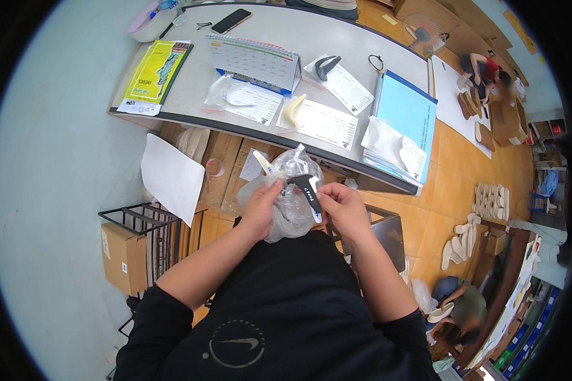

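Between the two hands, over one clear plastic bag (289, 219), I locate one black piece (307, 190); its long axis slopes from upper left to lower right, wide end toward the desk (340, 38). The right hand (345, 213) pinches its edge. The left hand (260, 213) grips the bag. I count one calendar (254, 62) and one phone (232, 21) on the desk.

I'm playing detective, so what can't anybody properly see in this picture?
In the head view:
- Inside the plastic bag: crumpled, cloudy plastic blurs whatever is there.
- The left hand: most fingertips are hidden behind the bag.
- The pale container: its far side is cut off by the upper edge.
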A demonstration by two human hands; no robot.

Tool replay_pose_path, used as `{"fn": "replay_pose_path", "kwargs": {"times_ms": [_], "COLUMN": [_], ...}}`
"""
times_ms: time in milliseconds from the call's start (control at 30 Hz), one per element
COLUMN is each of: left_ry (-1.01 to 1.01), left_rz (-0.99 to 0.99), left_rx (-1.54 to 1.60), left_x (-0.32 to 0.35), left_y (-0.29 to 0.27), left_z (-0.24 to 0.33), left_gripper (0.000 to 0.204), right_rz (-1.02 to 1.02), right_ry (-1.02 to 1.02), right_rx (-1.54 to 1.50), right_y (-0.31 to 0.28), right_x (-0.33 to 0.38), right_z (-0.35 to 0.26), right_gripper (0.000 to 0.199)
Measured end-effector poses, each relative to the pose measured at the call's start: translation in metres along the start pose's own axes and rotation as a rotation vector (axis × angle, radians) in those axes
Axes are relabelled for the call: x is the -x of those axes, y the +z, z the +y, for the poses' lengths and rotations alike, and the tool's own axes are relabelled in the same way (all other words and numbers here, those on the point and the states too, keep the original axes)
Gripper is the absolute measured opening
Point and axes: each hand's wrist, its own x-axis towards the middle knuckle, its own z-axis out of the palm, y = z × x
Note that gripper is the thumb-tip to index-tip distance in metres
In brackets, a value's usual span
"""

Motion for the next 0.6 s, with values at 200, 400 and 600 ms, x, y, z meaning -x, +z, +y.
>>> {"fn": "replay_pose_path", "kwargs": {"times_ms": [200, 400, 600], "left_ry": [-0.024, 0.022, 0.094], "left_rz": [-0.037, -0.124, -0.113], "left_rx": [0.009, -0.093, -0.227], "left_x": [0.004, 0.008, 0.005], "left_y": [0.005, 0.011, 0.016], "left_z": [0.003, 0.008, 0.01], "left_gripper": [0.031, 0.032, 0.041], "right_rz": [0.01, -0.031, -0.102], "right_ry": [0.008, -0.137, -0.164], "right_rx": [-0.029, 0.033, 0.126], "right_y": [-0.003, -0.003, -0.005], "right_x": [0.001, 0.006, 0.008], "right_z": [0.001, -0.006, -0.011], "right_gripper": [0.013, 0.039, 0.044]}}
